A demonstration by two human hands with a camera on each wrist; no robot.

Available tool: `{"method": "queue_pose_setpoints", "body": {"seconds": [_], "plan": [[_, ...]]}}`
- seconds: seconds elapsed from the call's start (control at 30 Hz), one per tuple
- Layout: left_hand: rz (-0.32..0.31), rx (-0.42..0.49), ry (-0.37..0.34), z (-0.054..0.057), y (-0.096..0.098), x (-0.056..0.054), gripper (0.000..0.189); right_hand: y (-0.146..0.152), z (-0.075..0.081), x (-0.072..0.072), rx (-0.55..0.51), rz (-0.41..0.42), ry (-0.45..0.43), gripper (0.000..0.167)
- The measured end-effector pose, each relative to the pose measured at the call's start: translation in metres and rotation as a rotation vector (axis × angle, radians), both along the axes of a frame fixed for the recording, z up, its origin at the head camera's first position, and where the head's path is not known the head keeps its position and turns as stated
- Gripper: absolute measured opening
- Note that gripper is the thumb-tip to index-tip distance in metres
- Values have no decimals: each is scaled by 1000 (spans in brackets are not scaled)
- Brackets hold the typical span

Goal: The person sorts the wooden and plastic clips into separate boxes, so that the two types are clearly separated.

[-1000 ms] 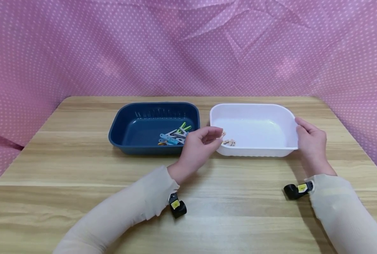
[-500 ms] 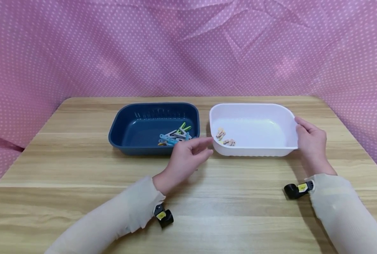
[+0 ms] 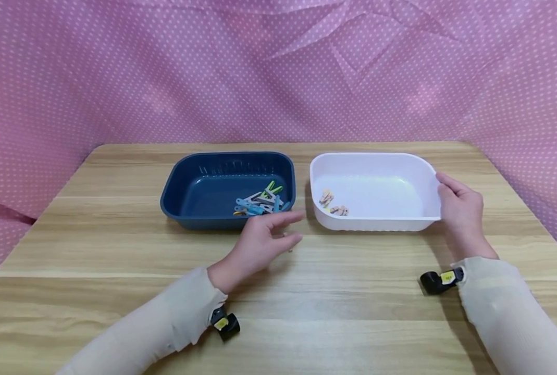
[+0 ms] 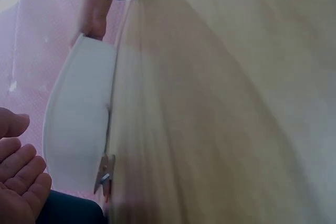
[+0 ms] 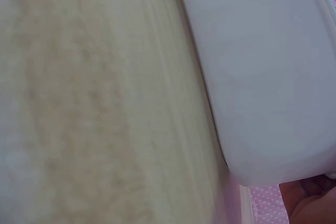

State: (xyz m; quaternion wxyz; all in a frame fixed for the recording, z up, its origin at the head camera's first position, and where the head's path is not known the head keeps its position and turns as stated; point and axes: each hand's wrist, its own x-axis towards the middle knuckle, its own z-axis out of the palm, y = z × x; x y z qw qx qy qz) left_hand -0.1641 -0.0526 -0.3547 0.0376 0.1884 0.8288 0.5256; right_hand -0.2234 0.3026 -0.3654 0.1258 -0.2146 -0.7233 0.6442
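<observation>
My left hand point(image 3: 259, 242) hovers in front of the blue bin, thumb and fingers apart, with nothing seen between them. Just below its thumb a wooden clothespin point(image 4: 104, 175) rests on the table in the left wrist view; the head view shows only a sliver of it. My right hand point(image 3: 462, 211) grips the right rim of the white bin point(image 3: 376, 224). Inside that bin several small wooden clothespins point(image 3: 339, 210) lie at the front left corner. Several coloured plastic clothespins point(image 3: 255, 205) are heaped in the front right of the dark blue bin point(image 3: 203, 223).
Both bins stand side by side on a wood-grain table point(image 3: 344, 302), a narrow gap between them. A pink dotted cloth point(image 3: 278, 73) hangs behind the table and along its sides. Small cameras are strapped to both wrists.
My left hand has drawn back from the white bin's left corner, moving left and toward me, and its fingers have spread. The right hand stays on the white bin's rim.
</observation>
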Motion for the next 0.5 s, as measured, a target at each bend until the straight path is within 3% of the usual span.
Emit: {"method": "queue_pose_setpoints", "body": {"seconds": [0.17,0.5], "plan": [[-20,-64,-11,-4,-4,-2,37,0,1,1,14,9,-12,40],[-72,-131,33,-11,-10,-7,34,-1,2,0,6,6,-32,40]]}}
